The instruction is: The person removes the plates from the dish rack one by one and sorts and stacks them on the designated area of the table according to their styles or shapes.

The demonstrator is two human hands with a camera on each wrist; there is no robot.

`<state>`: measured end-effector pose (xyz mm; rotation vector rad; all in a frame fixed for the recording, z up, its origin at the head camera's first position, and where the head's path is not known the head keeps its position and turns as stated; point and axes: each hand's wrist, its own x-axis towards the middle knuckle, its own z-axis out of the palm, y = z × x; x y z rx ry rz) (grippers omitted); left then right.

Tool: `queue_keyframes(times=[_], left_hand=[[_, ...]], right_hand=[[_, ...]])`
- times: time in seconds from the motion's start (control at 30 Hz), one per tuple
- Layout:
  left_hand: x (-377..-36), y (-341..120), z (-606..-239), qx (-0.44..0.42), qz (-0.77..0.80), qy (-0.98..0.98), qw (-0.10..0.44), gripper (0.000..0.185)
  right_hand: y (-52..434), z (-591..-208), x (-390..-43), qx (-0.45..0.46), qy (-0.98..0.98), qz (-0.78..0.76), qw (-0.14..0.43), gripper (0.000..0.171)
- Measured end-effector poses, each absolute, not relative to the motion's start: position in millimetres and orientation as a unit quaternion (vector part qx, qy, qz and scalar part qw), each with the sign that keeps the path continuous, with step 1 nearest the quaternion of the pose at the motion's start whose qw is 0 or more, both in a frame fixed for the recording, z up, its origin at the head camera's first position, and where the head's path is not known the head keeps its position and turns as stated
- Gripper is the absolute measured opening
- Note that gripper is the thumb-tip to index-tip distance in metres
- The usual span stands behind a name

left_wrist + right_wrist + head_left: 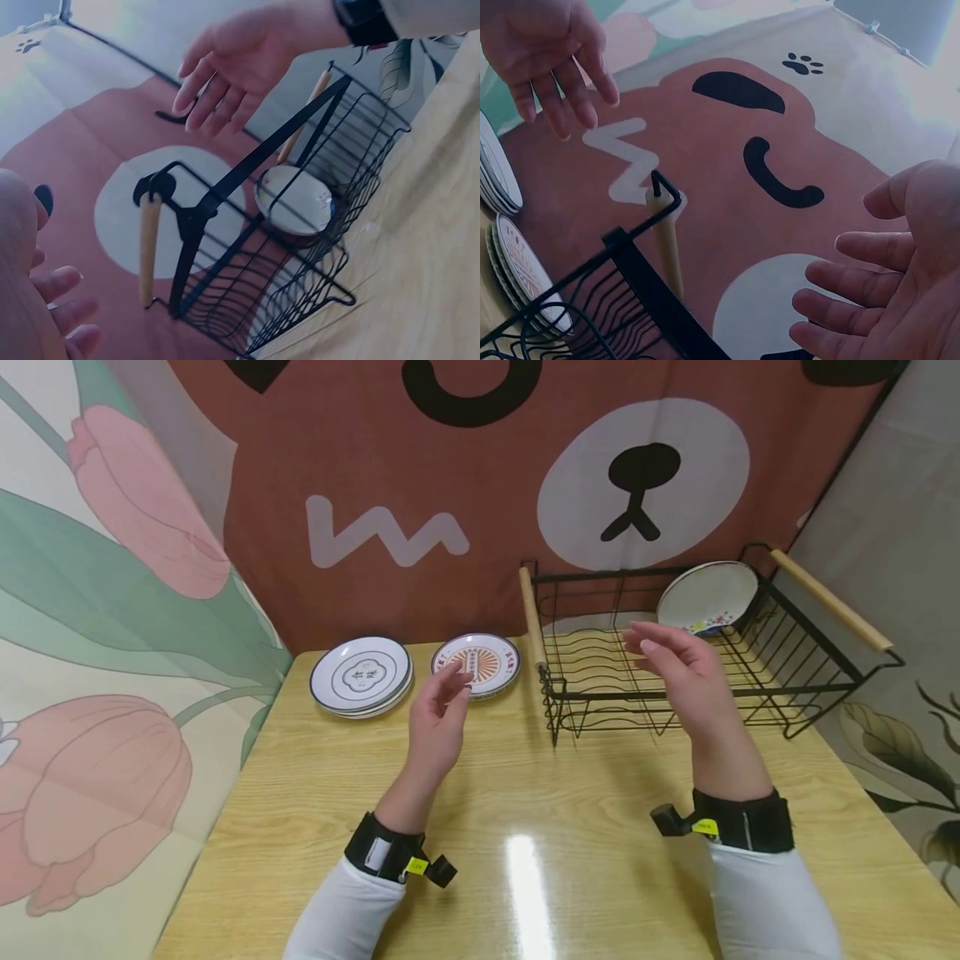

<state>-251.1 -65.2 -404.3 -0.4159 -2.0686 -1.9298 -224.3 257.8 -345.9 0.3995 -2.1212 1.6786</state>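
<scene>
My left hand (437,720) hovers in front of a small stack of plates with an orange sunburst print (491,667), its fingers relaxed and nothing in them. To its left is a stack of white plates with a dark rim (337,672). Over the front of a black wire dish rack (615,695), my right hand (693,681) is held up with loosely extended fingers and holds nothing. A white plate with a floral edge (708,593) leans in the rack's back right corner. Both wrist views show the palms bare, with the fingers spread apart.
Wooden handles (832,600) top the rack's two ends. The wooden table (480,827) meets a wall hanging with a bear print (375,443) at the back. A flowered cloth (112,652) hangs at the left, and a grey leaf-print cloth (892,568) at the right.
</scene>
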Motion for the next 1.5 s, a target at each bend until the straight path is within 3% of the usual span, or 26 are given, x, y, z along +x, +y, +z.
queue_keyframes(times=[0.47, 0.77, 1.13, 1.3, 1.5], left_hand=[[-233, -49, -405, -0.198, -0.662, -0.708, 0.142, 0.042], [-225, -39, -403, -0.210, -0.668, -0.704, 0.117, 0.043], [-227, -12, -405, -0.228, -0.671, -0.701, 0.082, 0.044], [-229, 1, -404, -0.234, -0.676, -0.695, 0.067, 0.045], [-229, 17, -401, -0.239, -0.700, -0.672, 0.039, 0.046]], right_hand=[[276, -346, -238, 0.085, -0.808, 0.536, 0.230, 0.040], [318, -318, -261, -0.006, -0.867, 0.440, 0.235, 0.047], [375, -266, -327, -0.034, -0.918, 0.361, 0.158, 0.055], [386, -259, -365, -0.029, -0.946, 0.305, 0.110, 0.063], [395, -263, -402, 0.007, -0.965, 0.251, 0.074, 0.060]])
